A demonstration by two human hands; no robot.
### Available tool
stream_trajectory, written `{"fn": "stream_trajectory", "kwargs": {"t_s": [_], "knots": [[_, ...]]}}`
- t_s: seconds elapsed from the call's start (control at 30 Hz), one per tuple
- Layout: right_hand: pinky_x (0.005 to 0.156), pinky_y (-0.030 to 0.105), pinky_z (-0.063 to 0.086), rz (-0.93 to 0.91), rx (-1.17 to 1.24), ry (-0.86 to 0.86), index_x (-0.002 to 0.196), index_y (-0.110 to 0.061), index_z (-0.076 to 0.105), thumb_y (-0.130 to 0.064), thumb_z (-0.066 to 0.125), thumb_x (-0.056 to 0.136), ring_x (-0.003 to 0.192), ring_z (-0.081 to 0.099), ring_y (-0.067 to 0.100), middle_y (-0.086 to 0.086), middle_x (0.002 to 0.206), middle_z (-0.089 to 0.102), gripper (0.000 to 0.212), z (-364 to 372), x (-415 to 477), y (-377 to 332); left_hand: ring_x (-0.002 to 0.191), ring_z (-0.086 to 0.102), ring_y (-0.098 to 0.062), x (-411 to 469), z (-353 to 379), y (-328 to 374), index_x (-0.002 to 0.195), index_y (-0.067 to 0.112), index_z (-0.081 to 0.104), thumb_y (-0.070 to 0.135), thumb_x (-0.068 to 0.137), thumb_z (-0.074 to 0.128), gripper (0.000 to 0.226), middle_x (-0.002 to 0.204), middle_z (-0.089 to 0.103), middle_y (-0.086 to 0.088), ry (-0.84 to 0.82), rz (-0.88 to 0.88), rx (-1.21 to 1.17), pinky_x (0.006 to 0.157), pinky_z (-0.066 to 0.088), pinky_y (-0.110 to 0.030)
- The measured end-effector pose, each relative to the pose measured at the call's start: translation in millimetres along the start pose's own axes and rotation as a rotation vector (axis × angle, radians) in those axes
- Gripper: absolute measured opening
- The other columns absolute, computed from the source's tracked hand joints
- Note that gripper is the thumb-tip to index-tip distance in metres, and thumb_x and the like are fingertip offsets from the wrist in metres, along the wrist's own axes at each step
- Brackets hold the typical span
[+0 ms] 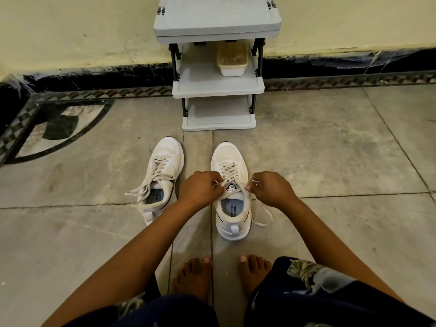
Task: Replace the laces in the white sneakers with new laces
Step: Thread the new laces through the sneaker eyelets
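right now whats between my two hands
Head view: the tongue of the sneaker on the picture's right, crossed by its lace, which the left hand and right hand pinch.

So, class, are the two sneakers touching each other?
Apart. The head view shows a strip of bare floor between the left sneaker and the right sneaker.

The white left sneaker (167, 159) stands on the floor (94, 232), toe away; the left lace (160, 165) is untied, ends trailing off its left side. Beside it the right sneaker (230, 154) points straight away; the right lace (232, 172) is pulled taut sideways at top, one end looping onto the floor.
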State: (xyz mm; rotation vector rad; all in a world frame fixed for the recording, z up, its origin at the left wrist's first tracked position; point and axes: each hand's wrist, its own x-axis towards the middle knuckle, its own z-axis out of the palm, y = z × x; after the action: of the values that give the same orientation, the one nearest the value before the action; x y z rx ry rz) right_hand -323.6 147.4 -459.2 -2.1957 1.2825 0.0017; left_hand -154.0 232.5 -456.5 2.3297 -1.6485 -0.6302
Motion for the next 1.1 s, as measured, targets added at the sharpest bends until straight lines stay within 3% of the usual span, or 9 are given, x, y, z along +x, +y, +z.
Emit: {"fn": "stream_trajectory", "kwargs": {"t_s": [0.2,0.27,0.4,0.5,0.6,0.7,0.8,0.97,1.1], "knots": [[0.060,0.023,0.032,0.167,0.736,-0.044,0.077,-0.016,0.052,-0.017,0.041,0.098,0.069,0.043,0.010,0.002,0.082,0.052,0.024,-8,-9,1,0.108,0.059,-0.016,-11,0,-15,0.131,0.027,0.049,0.056,0.078,0.064,0.062,0.117,0.062,0.000,-0.217,-0.068,-0.293,0.090,0.046,-0.029],[0.062,0.023,0.035,0.212,0.797,-0.067,0.077,-0.017,0.052,-0.017,0.038,0.099,0.073,0.047,0.011,0.009,0.094,0.059,0.026,1,-11,-1,0.110,0.058,-0.017,-22,12,-16,0.134,0.026,0.045,0.054,0.074,0.069,0.072,0.121,0.061,-0.002,-0.245,-0.080,-0.262,0.092,0.046,-0.030],[0.068,0.023,0.042,0.217,0.812,-0.034,0.076,-0.014,0.052,-0.015,0.040,0.096,0.085,0.053,0.016,0.016,0.109,0.063,0.023,8,-9,-12,0.094,0.060,-0.015,-23,27,-3,0.126,0.019,0.050,0.047,0.070,0.076,0.067,0.110,0.065,-0.002,-0.067,-0.097,-0.285,0.078,0.046,-0.025],[0.059,0.016,0.044,0.230,0.857,-0.043,0.072,-0.015,0.051,-0.013,0.041,0.096,0.082,0.057,0.009,0.010,0.105,0.065,0.026,1,-6,-12,0.081,0.055,-0.013,-17,25,4,0.121,0.018,0.052,0.041,0.071,0.077,0.061,0.095,0.062,0.000,-0.014,-0.114,-0.289,0.068,0.038,-0.023],[0.053,0.017,0.036,0.232,0.818,-0.040,0.074,-0.015,0.051,-0.011,0.038,0.097,0.071,0.052,0.002,-0.001,0.092,0.066,0.027,-10,-8,-11,0.084,0.057,-0.018,-13,27,9,0.121,0.016,0.050,0.035,0.072,0.075,0.058,0.091,0.059,0.001,0.005,-0.110,-0.206,0.065,0.035,-0.023],[0.050,0.021,0.027,0.246,1.116,0.222,0.091,-0.006,0.060,-0.008,0.033,0.096,0.060,0.040,0.008,-0.001,0.075,0.056,0.028,-33,-7,2,0.090,0.061,-0.025,-11,25,6,0.120,0.012,0.048,0.033,0.072,0.075,0.059,0.097,0.064,-0.008,-0.007,-0.122,-0.166,0.067,0.040,-0.026],[0.047,0.016,0.030,0.202,1.351,0.528,0.079,-0.015,0.050,-0.004,0.034,0.096,0.060,0.041,0.005,-0.004,0.077,0.058,0.026,-56,-7,-3,0.087,0.062,-0.026,-12,27,5,0.120,0.012,0.045,0.032,0.075,0.074,0.058,0.097,0.064,-0.009,-0.047,-0.130,-0.172,0.068,0.043,-0.029],[0.045,0.008,0.033,0.054,1.050,0.294,0.069,-0.016,0.044,-0.017,0.039,0.099,0.045,0.041,-0.003,-0.002,0.060,0.049,0.031,-32,-13,-25,0.099,0.059,-0.027,-10,22,9,0.123,0.017,0.045,0.040,0.074,0.072,0.060,0.110,0.058,-0.008,0.016,-0.104,-0.060,0.076,0.045,-0.033],[0.044,0.018,0.039,0.244,0.892,0.149,0.063,-0.012,0.044,-0.029,0.050,0.096,0.036,0.043,0.010,0.001,0.045,0.041,0.038,-24,-12,-2,0.095,0.060,-0.027,-9,19,11,0.117,0.018,0.049,0.035,0.078,0.068,0.046,0.105,0.060,-0.006,0.077,-0.057,-0.034,0.073,0.045,-0.034]]}}
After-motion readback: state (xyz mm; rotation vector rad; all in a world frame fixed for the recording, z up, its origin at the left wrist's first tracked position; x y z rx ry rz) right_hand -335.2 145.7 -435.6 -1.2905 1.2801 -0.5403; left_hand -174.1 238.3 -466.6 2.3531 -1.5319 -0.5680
